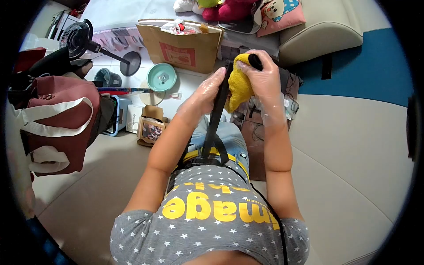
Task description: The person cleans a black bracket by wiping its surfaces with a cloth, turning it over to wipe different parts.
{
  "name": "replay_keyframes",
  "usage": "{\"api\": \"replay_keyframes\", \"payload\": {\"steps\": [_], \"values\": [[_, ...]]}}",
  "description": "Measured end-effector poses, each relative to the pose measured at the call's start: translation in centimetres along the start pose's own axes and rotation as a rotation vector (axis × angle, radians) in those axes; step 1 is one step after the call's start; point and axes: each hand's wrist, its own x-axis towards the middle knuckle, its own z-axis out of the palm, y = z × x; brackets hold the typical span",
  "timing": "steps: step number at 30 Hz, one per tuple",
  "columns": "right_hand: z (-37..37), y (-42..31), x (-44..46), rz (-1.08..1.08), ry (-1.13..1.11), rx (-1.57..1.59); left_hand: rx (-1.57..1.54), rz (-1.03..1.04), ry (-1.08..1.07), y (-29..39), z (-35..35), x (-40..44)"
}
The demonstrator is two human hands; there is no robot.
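Observation:
Both of my hands wear clear plastic gloves. A long black strap [214, 117] runs up from my lap near the waist to between my hands. My left hand [207, 92] is closed on the strap's left edge near its upper end. My right hand [264, 78] grips a yellow cloth [240, 86], bunched against the strap's right side. A rounded black end [255, 62] sticks out by the right fingers; whether it belongs to the same strap I cannot tell. The cloth hides part of the strap and some fingertips.
Ahead stand a cardboard box [176, 51], a green basin [161, 77] and a black fan [77, 39]. To the left are a dark red bag [62, 119] and a small carton [151, 128]. Cables lie on a brown surface [255, 150] beside my legs.

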Motion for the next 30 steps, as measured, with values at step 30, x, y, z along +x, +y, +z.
{"api": "replay_keyframes", "payload": {"steps": [30], "values": [[2.4,2.3,-0.8,-0.035,0.096,-0.157,-0.122,0.140,0.006,-1.9,0.5,0.8]]}}
